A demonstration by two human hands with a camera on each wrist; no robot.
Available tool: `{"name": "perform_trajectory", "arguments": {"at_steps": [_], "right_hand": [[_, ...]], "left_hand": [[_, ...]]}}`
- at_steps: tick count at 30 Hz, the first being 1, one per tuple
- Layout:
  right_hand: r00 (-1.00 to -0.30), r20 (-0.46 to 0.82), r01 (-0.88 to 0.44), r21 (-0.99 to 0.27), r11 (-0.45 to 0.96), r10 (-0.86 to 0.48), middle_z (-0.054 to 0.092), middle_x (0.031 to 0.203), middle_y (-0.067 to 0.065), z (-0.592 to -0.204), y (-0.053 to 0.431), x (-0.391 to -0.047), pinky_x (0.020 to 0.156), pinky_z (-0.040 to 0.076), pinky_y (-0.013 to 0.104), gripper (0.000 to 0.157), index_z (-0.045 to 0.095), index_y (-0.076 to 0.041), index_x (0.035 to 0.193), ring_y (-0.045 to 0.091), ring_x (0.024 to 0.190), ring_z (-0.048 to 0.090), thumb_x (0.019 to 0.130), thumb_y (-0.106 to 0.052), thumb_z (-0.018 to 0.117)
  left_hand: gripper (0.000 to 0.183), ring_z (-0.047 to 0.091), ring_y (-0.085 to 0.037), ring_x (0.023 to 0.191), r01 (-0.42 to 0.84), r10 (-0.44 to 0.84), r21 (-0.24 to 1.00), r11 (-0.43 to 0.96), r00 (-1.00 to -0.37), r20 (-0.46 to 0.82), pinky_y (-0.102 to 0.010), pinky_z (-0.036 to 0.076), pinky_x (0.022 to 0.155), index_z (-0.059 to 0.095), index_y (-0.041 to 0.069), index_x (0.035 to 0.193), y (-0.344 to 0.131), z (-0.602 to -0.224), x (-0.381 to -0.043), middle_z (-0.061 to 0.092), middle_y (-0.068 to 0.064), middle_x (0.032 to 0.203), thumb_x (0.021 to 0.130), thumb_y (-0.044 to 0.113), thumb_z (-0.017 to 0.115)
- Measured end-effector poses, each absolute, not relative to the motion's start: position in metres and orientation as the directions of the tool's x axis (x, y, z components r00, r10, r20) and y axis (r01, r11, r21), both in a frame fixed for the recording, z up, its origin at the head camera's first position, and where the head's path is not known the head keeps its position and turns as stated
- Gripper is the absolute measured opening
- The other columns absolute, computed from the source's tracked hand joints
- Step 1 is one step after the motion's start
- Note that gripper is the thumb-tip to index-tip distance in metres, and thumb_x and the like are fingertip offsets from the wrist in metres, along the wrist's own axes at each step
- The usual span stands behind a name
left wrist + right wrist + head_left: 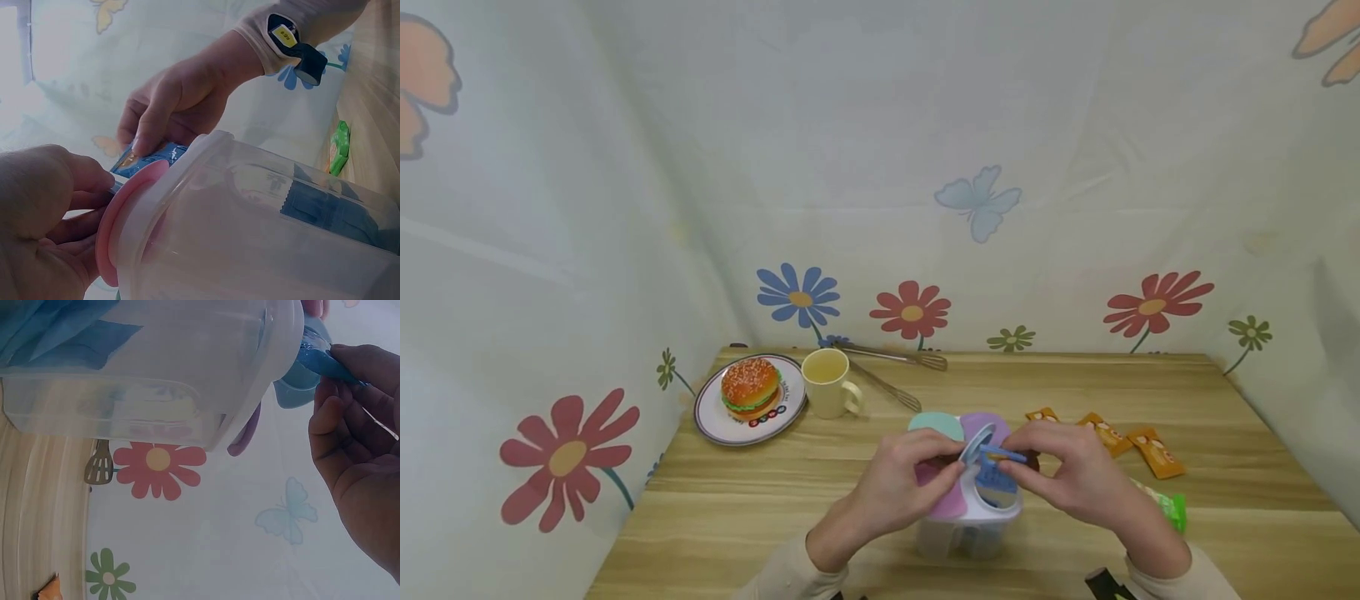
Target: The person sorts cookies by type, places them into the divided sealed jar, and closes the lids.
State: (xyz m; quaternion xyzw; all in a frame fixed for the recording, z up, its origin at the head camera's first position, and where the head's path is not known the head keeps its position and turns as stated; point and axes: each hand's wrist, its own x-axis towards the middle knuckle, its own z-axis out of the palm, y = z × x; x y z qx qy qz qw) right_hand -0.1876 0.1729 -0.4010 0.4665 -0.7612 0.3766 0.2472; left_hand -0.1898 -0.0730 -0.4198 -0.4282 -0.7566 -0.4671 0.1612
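Near the table's back left corner stands a plate, its rim close to the left edge, with a burger on it. Just beside it, to the right, is a yellow cup, handle toward the right. Two long utensils lie behind and right of the cup, one along the back edge, the other slanting forward.

Farther right, well forward of the back edge, stands a clear box with coloured lids. The left hand pinches the raised blue lid; the right hand pinches a blue packet at the mouth of the uncovered compartment. More blue packets show through the box's wall.

Toward the right edge lie three orange packets, and nearer the front a green packet, partly hidden by the right arm.
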Motion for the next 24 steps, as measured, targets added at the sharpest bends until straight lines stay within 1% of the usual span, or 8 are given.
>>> {"name": "perform_trajectory", "arguments": {"at_steps": [3,10,18,24], "right_hand": [[-0.443,0.727,-0.896,-0.344,0.281,-0.524,0.066,0.083,-0.009,-0.4014,0.173,-0.1868,0.056,0.047,0.011,0.039,0.069,-0.017,0.095,0.0,0.068,0.054,0.067,0.006,0.082],[-0.506,0.677,-0.862,-0.384,0.33,-0.534,0.066,0.083,-0.011,-0.4003,0.1751,-0.1836,0.059,0.048,0.011,0.031,0.068,-0.02,0.094,-0.001,0.07,0.054,0.074,0.0,0.081],[-0.55,0.633,-0.835,-0.419,0.356,-0.545,0.066,0.084,-0.013,-0.4037,0.1781,-0.1812,0.061,0.05,0.012,0.028,0.068,-0.022,0.094,0.0,0.072,0.055,0.076,-0.003,0.08],[-0.587,0.595,-0.809,-0.44,0.389,-0.549,0.065,0.084,-0.014,-0.4048,0.1796,-0.1796,0.062,0.051,0.014,0.024,0.068,-0.023,0.094,-0.001,0.072,0.055,0.08,-0.007,0.079]], "left_hand": [[0.019,0.067,-0.003,0.085,0.795,0.5,0.573,0.198,-0.585,0.639,-0.012,0.055,0.073,0.072,0.003,0.105,-0.0727,-0.4191,-0.19,0.072,-0.005,0.096,0.087,0.006,0.07],[0.018,0.067,-0.004,0.084,0.808,0.5,0.558,0.192,-0.57,0.653,-0.012,0.055,0.073,0.072,0.002,0.105,-0.0731,-0.4185,-0.1903,0.072,-0.006,0.096,0.087,0.005,0.071],[0.017,0.067,-0.003,0.084,0.811,0.501,0.553,0.192,-0.565,0.655,-0.011,0.055,0.072,0.072,0.002,0.104,-0.0733,-0.4195,-0.1915,0.072,-0.005,0.094,0.087,0.005,0.07],[0.018,0.067,-0.003,0.083,0.832,0.504,0.521,0.192,-0.539,0.675,-0.01,0.055,0.072,0.071,0.001,0.104,-0.073,-0.421,-0.1924,0.072,-0.006,0.094,0.086,0.005,0.071]]}}
